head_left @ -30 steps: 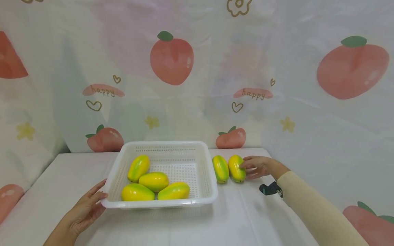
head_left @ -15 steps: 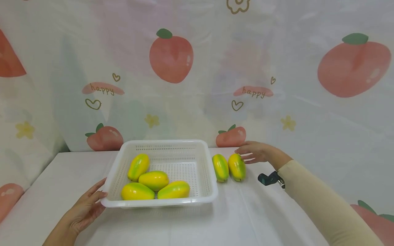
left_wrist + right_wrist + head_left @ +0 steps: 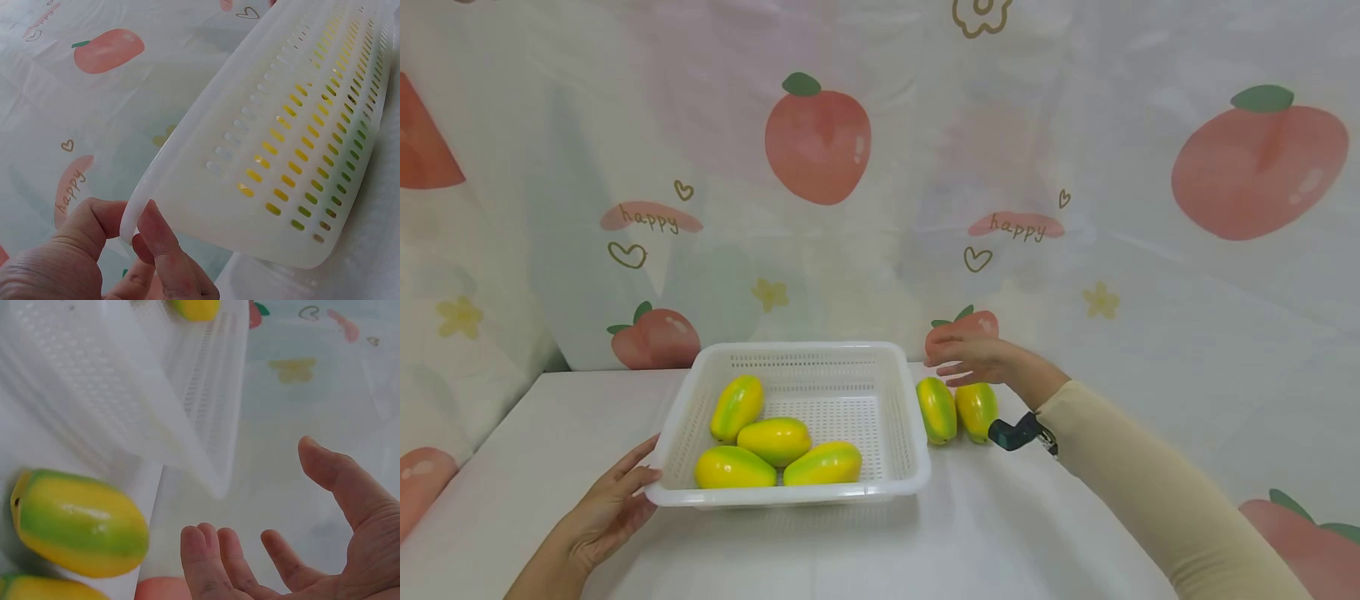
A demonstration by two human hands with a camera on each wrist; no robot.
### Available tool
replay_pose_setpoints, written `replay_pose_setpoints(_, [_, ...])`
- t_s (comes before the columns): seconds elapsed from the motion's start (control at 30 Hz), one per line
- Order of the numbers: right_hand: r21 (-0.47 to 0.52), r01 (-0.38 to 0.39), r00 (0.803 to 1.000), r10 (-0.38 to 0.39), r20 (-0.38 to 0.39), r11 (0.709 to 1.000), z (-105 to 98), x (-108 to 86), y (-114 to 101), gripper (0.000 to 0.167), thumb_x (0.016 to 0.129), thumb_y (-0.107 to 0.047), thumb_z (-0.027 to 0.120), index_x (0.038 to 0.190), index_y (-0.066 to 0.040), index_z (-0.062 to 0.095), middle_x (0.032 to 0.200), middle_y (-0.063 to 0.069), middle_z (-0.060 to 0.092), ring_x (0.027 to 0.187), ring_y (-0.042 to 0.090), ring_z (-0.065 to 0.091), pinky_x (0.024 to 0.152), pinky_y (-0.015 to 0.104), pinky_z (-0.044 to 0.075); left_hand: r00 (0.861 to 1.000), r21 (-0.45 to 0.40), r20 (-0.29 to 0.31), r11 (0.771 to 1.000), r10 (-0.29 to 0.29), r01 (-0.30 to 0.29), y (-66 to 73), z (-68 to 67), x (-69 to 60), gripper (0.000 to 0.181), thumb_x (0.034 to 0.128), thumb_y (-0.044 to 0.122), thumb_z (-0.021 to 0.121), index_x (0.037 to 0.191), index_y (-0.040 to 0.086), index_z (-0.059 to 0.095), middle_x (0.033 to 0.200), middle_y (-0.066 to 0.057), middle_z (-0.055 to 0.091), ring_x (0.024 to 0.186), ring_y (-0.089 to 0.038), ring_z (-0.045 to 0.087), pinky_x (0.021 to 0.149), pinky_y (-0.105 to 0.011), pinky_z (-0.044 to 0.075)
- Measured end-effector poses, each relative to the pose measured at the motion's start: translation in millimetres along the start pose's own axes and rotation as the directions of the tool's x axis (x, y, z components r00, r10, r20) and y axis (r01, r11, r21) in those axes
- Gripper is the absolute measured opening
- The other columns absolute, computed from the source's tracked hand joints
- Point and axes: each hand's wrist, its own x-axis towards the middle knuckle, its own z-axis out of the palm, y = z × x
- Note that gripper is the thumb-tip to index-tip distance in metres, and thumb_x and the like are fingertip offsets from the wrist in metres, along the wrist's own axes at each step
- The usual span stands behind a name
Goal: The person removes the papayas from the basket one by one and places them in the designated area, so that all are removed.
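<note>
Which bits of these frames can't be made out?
Head view: far end of the rightmost glossy yellow-green oval fruit, covered by the bare right grip.
Left wrist view: full shapes of fruits inside the white perforated plastic basket, screened by its wall.
Right wrist view: lower loose fruit, cut off by bottom edge.

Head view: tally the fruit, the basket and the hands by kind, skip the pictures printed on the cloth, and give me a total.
White basket: 1
Yellow-green fruits: 6 (4 inside the basket, 2 beside it)
Hands: 2 (left hand, right hand)
Total: 9
</note>
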Motion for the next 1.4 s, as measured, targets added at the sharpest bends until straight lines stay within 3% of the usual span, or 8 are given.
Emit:
replay_pose_setpoints(0.17, [-0.019,0.035,0.999,-0.035,-0.002,0.999,25.4,3.9,-19.3,0.073,0.092,-0.019,0.069,0.152,-0.009,0.030,0.149,0.018,0.043,0.133,0.038,0.046,0.109,0.049,0.043,1.000,0.002,0.002,1.000,0.006,-0.006,-1.3,-1.4,0.6,0.046,0.0997,0.008,0.051,0.098,0.051,0.068,0.106,0.007,0.059,0.090,-0.013,0.065,0.083,-0.024,0.058])
replay_pose_setpoints(0.47, [-0.065,0.021,0.999,-0.017,0.051,0.998,78.1,17.2,-38.3,0.075,0.086,-0.020,0.077,0.149,-0.013,0.037,0.142,0.013,0.051,0.128,0.035,0.051,0.106,0.046,0.047,1.000,0.014,0.008,1.000,0.023,-0.023,-1.8,-3.0,2.2,0.045,0.0992,0.009,0.053,0.099,0.051,0.068,0.108,0.008,0.058,0.091,-0.012,0.064,0.085,-0.024,0.058])
replay_pose_setpoints(0.6, [-0.101,0.020,0.989,-0.005,0.151,0.995,100.8,25.0,-44.3,0.070,0.086,-0.018,0.076,0.147,-0.015,0.041,0.136,0.011,0.056,0.123,0.032,0.055,0.105,0.046,0.049,1.000,0.021,0.005,0.999,0.027,-0.027,-1.9,-3.5,2.2,0.044,0.0985,0.010,0.054,0.100,0.052,0.067,0.108,0.008,0.058,0.092,-0.012,0.064,0.086,-0.024,0.057])
replay_pose_setpoints(0.8, [-0.161,0.013,0.953,0.036,0.302,0.987,128.9,41.3,-51.1,0.070,0.087,-0.017,0.074,0.148,-0.016,0.041,0.135,0.009,0.057,0.124,0.033,0.054,0.106,0.048,0.047,1.000,0.020,0.005,0.999,0.028,-0.028,-0.6,-2.9,2.1,0.043,0.0987,0.011,0.054,0.100,0.052,0.067,0.109,0.008,0.058,0.092,-0.013,0.064,0.086,-0.024,0.057])
replay_pose_setpoints(1.07, [-0.171,0.014,0.922,0.054,0.382,0.985,151.0,64.0,-57.0,0.073,0.088,-0.019,0.073,0.151,-0.012,0.037,0.144,0.012,0.050,0.137,0.041,0.041,0.112,0.053,0.038,0.999,0.007,0.025,0.999,0.039,-0.039,0.3,-2.2,2.8,0.045,0.0998,0.008,0.051,0.100,0.050,0.068,0.109,0.007,0.057,0.091,-0.012,0.063,0.084,-0.022,0.058])
replay_pose_setpoints(1.4, [-0.139,-0.063,0.930,0.108,0.352,0.988,169.9,88.0,-48.6,0.071,0.085,-0.019,0.077,0.147,-0.008,0.044,0.135,0.014,0.056,0.125,0.037,0.053,0.110,0.051,0.042,1.000,0.008,-0.017,1.000,-0.013,0.013,1.0,-0.7,3.5,0.044,0.0976,0.009,0.054,0.096,0.050,0.068,0.108,0.007,0.057,0.092,-0.014,0.063,0.087,-0.024,0.057])
